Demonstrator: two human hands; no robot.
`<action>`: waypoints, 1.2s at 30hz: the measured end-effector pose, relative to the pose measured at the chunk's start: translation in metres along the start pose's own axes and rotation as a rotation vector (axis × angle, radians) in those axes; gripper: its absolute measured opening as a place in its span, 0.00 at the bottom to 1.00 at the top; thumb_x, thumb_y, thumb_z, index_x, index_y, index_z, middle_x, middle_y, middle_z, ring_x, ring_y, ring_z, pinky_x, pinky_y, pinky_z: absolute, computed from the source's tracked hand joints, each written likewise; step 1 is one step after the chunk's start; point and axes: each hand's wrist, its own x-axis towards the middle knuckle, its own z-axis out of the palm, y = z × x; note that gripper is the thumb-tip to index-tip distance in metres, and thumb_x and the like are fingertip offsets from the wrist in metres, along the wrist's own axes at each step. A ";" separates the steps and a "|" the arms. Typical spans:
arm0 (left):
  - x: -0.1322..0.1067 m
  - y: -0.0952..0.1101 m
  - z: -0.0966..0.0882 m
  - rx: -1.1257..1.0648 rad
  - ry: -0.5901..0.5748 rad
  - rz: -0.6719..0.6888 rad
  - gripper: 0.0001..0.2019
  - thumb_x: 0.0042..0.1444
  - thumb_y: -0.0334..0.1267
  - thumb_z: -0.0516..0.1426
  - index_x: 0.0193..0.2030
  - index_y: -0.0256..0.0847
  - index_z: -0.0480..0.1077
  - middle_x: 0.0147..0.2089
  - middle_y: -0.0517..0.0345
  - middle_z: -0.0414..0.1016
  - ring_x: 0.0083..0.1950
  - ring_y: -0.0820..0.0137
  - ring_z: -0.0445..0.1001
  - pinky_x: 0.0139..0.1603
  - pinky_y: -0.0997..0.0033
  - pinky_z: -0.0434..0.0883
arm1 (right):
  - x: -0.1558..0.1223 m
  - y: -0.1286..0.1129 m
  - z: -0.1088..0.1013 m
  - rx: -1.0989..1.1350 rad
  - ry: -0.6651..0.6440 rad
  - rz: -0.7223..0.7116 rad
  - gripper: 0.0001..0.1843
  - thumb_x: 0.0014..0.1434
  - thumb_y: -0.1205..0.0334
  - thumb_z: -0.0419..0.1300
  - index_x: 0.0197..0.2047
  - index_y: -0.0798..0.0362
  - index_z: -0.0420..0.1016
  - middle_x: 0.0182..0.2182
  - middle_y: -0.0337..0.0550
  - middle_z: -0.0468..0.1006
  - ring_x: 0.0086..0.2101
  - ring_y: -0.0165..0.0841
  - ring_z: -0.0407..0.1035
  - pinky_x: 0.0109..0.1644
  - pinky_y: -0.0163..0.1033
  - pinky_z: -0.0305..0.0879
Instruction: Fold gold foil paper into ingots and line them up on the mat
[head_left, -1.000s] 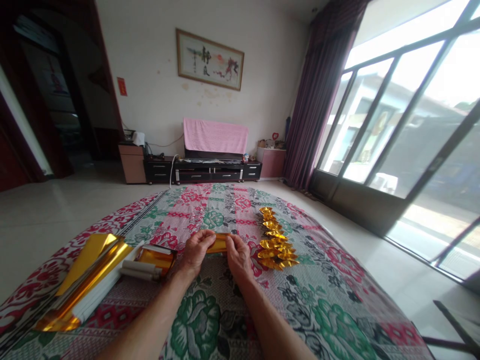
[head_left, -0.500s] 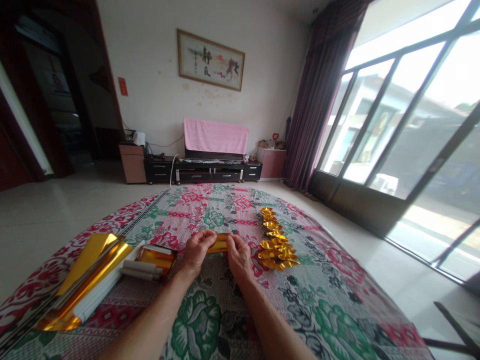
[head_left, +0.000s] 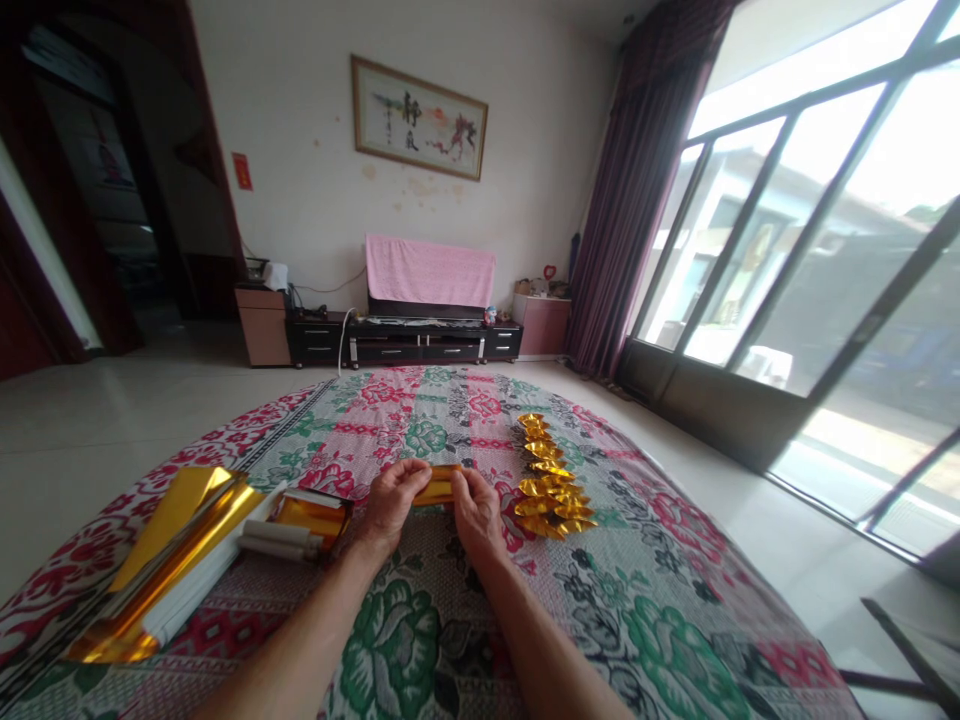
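Between my two hands is a small strip of gold foil paper [head_left: 439, 486], held level above the patterned cloth. My left hand [head_left: 395, 503] pinches its left end between thumb and fingers. At the right end, my right hand [head_left: 478, 508] grips it the same way, thumb on top. To the right of my hands, several folded gold foil pieces [head_left: 551, 487] with pointed ends lie in a column. On the left rest large gold foil sheets [head_left: 180, 535], and beside them a dark-edged tray [head_left: 349, 517] with gold paper and white rolls [head_left: 279, 540].
A flowered cloth [head_left: 600, 590] covers the round table. Beyond it stand a low black TV cabinet [head_left: 390, 350] and a screen draped with a pink towel [head_left: 431, 270]. Glass doors [head_left: 750, 330] and a purple curtain [head_left: 619, 200] are at the right.
Both hands keep their grip on the gold foil strip, with hardly any movement. The whole view has shifted very slightly.
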 end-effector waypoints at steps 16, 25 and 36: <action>0.000 0.000 -0.001 0.019 -0.002 0.018 0.14 0.35 0.42 0.64 0.28 0.37 0.71 0.24 0.63 0.70 0.26 0.75 0.66 0.31 0.77 0.63 | 0.000 -0.002 0.000 -0.028 0.026 -0.012 0.19 0.54 0.49 0.51 0.33 0.57 0.74 0.23 0.38 0.72 0.24 0.28 0.63 0.27 0.30 0.60; 0.000 -0.001 -0.001 0.005 -0.017 0.012 0.13 0.35 0.42 0.64 0.28 0.38 0.71 0.25 0.64 0.71 0.27 0.75 0.66 0.32 0.76 0.63 | 0.000 -0.001 -0.001 -0.043 0.020 -0.027 0.19 0.55 0.50 0.51 0.34 0.57 0.74 0.23 0.38 0.73 0.24 0.28 0.63 0.28 0.30 0.60; 0.000 -0.001 -0.001 -0.001 -0.024 0.014 0.12 0.37 0.41 0.64 0.28 0.37 0.71 0.24 0.64 0.70 0.26 0.77 0.65 0.31 0.77 0.62 | -0.001 -0.003 -0.001 -0.029 0.006 0.004 0.19 0.55 0.49 0.50 0.34 0.56 0.72 0.24 0.39 0.72 0.25 0.29 0.63 0.29 0.31 0.61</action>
